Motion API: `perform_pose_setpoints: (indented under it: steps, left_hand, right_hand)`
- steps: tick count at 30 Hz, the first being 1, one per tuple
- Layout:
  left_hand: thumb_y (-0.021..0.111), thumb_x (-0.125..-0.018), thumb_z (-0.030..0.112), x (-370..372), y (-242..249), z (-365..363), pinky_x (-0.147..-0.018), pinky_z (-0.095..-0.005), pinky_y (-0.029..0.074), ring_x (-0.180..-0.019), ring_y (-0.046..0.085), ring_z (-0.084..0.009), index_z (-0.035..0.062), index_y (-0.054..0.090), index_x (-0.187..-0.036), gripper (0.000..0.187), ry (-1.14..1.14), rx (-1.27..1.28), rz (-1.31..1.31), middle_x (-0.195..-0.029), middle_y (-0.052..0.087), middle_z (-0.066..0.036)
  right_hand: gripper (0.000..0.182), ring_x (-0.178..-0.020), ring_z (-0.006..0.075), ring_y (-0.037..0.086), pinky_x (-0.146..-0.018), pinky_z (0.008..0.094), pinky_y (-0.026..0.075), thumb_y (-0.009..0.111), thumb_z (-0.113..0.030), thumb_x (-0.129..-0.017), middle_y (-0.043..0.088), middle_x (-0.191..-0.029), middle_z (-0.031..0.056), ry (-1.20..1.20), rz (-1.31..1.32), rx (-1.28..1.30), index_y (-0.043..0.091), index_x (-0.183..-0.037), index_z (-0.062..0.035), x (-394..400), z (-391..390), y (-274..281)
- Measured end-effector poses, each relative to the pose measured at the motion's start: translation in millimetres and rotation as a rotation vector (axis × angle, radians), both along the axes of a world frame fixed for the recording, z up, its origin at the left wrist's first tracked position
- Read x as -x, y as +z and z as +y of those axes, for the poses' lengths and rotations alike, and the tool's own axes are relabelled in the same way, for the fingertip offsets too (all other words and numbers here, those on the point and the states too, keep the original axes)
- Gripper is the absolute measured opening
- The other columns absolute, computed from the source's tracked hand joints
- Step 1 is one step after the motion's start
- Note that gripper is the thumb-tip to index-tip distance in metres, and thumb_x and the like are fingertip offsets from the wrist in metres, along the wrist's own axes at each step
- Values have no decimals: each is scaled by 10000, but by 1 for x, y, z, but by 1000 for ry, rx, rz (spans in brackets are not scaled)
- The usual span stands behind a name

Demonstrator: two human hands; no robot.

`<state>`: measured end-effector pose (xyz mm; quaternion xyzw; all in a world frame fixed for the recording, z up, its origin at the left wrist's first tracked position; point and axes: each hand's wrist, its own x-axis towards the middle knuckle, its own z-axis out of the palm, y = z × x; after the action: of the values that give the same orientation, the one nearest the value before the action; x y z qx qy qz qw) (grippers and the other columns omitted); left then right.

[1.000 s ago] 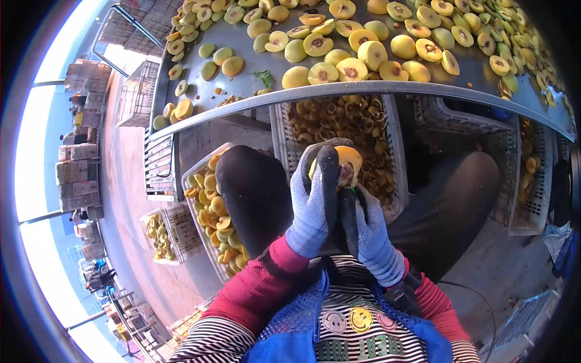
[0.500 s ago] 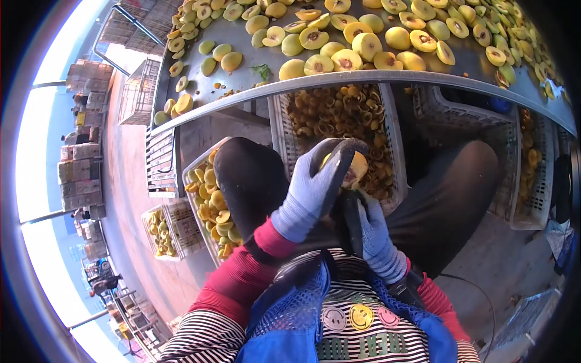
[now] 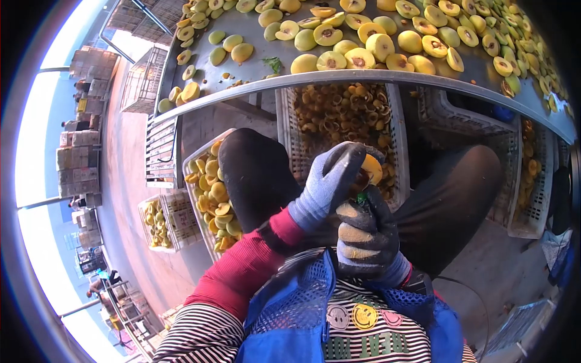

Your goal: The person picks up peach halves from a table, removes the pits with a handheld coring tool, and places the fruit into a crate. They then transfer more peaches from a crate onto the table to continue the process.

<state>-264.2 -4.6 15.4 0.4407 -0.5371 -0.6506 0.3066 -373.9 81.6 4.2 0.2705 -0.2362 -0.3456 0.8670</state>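
Observation:
My left hand [image 3: 334,176], in a grey-blue glove with dark fingertips, is closed around a yellow peach half [image 3: 373,170] above my lap. The cut side of the fruit faces right and down, with a dark hollow in its middle. Just below it, my right hand [image 3: 368,233] is curled into a fist, the glove's palm side stained brown. A small tool with a green part [image 3: 362,198] pokes out of the top of that fist, against the fruit; the rest of it is hidden by the fingers.
Many peach halves [image 3: 380,46] lie on the metal table [image 3: 254,60] in front. Beneath it a crate [image 3: 288,130] holds brownish scraps. Another crate [image 3: 192,158] of peach pieces stands by my left knee, a smaller crate [image 3: 181,218] farther left. More crates stand right.
My right hand has turned and closed into a fist, showing its palm side and the green part. The peach half has tilted in my left hand, and both hands shifted slightly right.

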Motion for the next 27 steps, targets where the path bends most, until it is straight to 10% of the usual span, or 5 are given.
perform_pose_setpoints:
  steps: [6, 12, 16, 22, 27]
  left_hand:
    - [434, -974, 313, 0, -30, 18, -739, -272, 489, -798, 600, -134, -8, 616, -1036, 374, 508, -554, 493, -888, 646, -85]
    - [389, -1000, 277, -137, 16, 20, -792, -293, 485, -865, 607, -155, -13, 619, -1040, 372, 769, 572, -493, -960, 645, -94]
    - [574, -898, 266, -262, -6, 26, -808, -332, 490, -901, 627, -261, 56, 607, -1109, 300, 300, 211, -1693, -979, 636, -169]
    - [632, -849, 341, -201, 14, -100, -735, -381, 483, -845, 634, -303, 80, 662, -975, 291, 514, 582, -959, -938, 646, -131]
    - [601, -747, 608, -151, 4, -279, -901, -408, 455, -1059, 594, -332, 106, 518, -1229, 701, 146, 484, -1444, -1134, 613, -194]
  right_hand:
    - [470, -370, 74, 338, -333, 213, 297, 362, -552, -951, 393, -555, -8, -189, 171, 102, 435, -830, -103, 2, -8, -15]
    - [464, -420, 86, 365, -352, 231, 319, 331, -527, -969, 379, -570, -8, 11, 302, 9, 489, -905, -95, 10, -9, -37]
    - [474, -415, 86, 351, -349, 227, 305, 340, -524, -967, 378, -574, -3, 35, 342, 28, 513, -894, -88, 13, -18, -41]
    - [481, -359, 87, 313, -309, 232, 262, 358, -527, -960, 364, -527, -12, 143, 505, -49, 562, -884, -99, 4, -37, -51]
    - [491, -350, 86, 297, -309, 232, 243, 374, -526, -955, 331, -495, -19, 186, 722, -107, 576, -825, -98, 3, -50, -56]
